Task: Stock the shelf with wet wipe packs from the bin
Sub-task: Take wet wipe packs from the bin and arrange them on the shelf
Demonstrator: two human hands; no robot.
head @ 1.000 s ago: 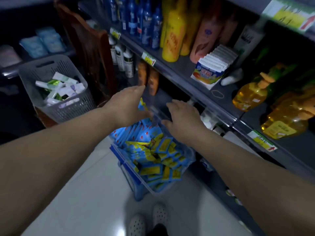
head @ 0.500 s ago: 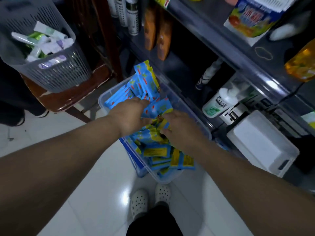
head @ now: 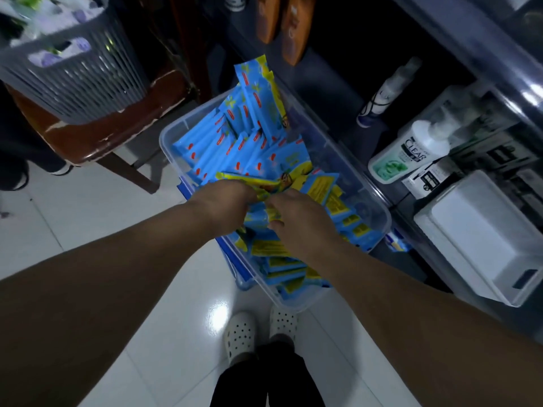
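Since half a second ago both hands have dug deeper: left hand (head: 226,201) and right hand (head: 296,212) clutch wet wipe packs (head: 282,183) at frame centre, inside the nearly full clear bin (head: 379,207). Nothing has yet reached the dark shelf (head: 329,89) upper right, so most stocking looks left.

I see both bare forearms stretched down over the bin (head: 176,124), the hands meeting above its middle. My left hand (head: 226,201) is knuckles-up, fingers curled into the wet wipe packs (head: 266,186). My right hand (head: 299,215), just beside it, grips the same bunch.
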